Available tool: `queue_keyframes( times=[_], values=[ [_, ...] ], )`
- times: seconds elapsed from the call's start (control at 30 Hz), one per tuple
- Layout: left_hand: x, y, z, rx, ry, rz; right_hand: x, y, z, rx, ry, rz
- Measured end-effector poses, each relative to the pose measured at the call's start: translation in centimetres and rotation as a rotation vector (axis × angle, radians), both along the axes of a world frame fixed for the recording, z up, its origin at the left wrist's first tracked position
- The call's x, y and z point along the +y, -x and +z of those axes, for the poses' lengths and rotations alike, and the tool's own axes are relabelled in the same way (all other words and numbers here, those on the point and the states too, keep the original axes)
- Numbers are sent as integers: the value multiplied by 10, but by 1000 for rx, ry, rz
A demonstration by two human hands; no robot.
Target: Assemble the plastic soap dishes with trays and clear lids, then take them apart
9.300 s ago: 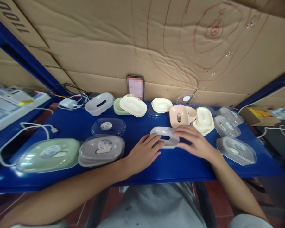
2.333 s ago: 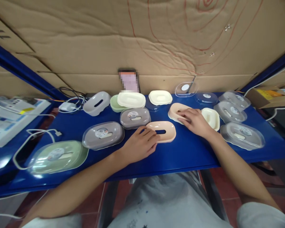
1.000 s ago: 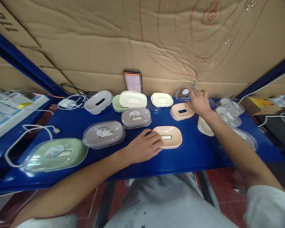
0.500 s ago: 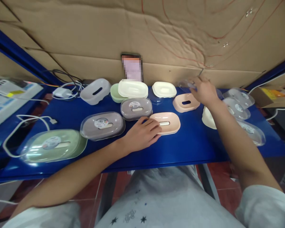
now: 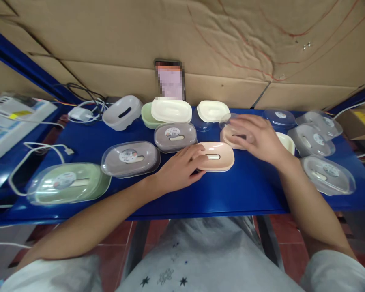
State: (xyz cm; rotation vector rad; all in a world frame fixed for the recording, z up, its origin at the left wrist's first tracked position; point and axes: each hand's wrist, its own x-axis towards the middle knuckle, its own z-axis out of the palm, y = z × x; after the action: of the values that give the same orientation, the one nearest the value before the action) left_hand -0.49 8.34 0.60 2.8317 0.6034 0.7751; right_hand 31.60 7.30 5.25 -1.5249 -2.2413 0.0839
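1. Far left of the blue tabletop [image 5: 249, 190]: white cable [image 5: 33, 152], then a green soap box [image 5: 68, 187] under a clear cover, near the front edge.
2. Right of it: grey soap box [image 5: 130, 158] with clear cover and round sticker. A second, smaller grey box [image 5: 175, 136] sits behind and to its right.
3. Back row, left to right: translucent white tray [image 5: 122, 112] with a slot, green base [image 5: 147, 115] with a cream lid [image 5: 171, 110] leaning on it, cream tray [image 5: 213, 110]. A phone [image 5: 170, 79] is propped against the cardboard wall [image 5: 182, 44].
4. Left hand [image 5: 179, 168]: palm down, fingers spread loose on the left end of the pink soap box [image 5: 215, 155], steadying it, not clenched. That box lies flat at centre, just right of the smaller grey box.
5. Right hand [image 5: 257, 138]: fingers curled around a clear lid [image 5: 231, 123], held just above a second pink piece [image 5: 229, 137] behind the pink soap box. Blurred; can't tell whether lid and piece touch.
6. Right side: cream tray [image 5: 287, 142] partly behind the right wrist, clear lid with sticker [image 5: 280, 117] at the back, three grey covered boxes [image 5: 327, 178] toward the right edge.
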Motion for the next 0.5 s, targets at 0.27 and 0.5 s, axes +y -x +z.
queue_keyframes(
  times=[0.27, 0.5],
  values=[
    [1, 3, -3, -42, 202, 36, -30, 45, -15, 107, 117, 506],
    [6, 6, -4, 27, 121, -4, -20, 41, -19, 178, 221, 558]
  ],
)
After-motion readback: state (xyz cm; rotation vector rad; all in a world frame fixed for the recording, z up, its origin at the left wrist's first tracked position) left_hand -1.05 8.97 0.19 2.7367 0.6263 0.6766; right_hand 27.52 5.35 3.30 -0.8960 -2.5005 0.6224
